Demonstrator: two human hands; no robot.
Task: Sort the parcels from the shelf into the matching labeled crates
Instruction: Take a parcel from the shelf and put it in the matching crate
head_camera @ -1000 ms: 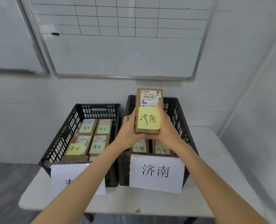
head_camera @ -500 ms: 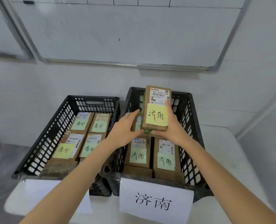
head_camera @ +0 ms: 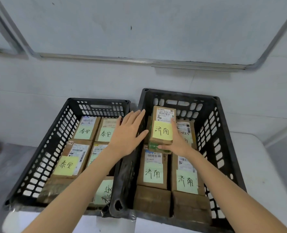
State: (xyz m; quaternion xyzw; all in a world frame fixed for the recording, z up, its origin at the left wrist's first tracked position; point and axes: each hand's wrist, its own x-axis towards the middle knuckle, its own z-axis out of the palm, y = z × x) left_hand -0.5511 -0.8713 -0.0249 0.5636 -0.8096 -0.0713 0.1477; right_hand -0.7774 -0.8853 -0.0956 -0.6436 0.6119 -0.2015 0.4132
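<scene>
A brown parcel [head_camera: 162, 126] with a yellow note reading 济南 lies inside the right black crate [head_camera: 223, 142], at its far left on top of other parcels. My right hand [head_camera: 178, 142] grips its near right corner, thumb along the near end. My left hand [head_camera: 128, 133] hovers with fingers straight over the rim between the crates, off the parcel. Parcels with green 济南 notes [head_camera: 153, 174] fill the right crate. The left black crate [head_camera: 43, 148] holds parcels with 泰安 notes [head_camera: 67, 165].
Both crates stand side by side on a white table [head_camera: 263, 174] against a white wall. A whiteboard [head_camera: 139, 27] hangs above them. White paper labels hang at the crates' front edges, mostly cut off. Grey floor shows at the left.
The parcel went down from above the right crate into it. My left hand let go and opened flat beside it. The view moved closer and tilted down.
</scene>
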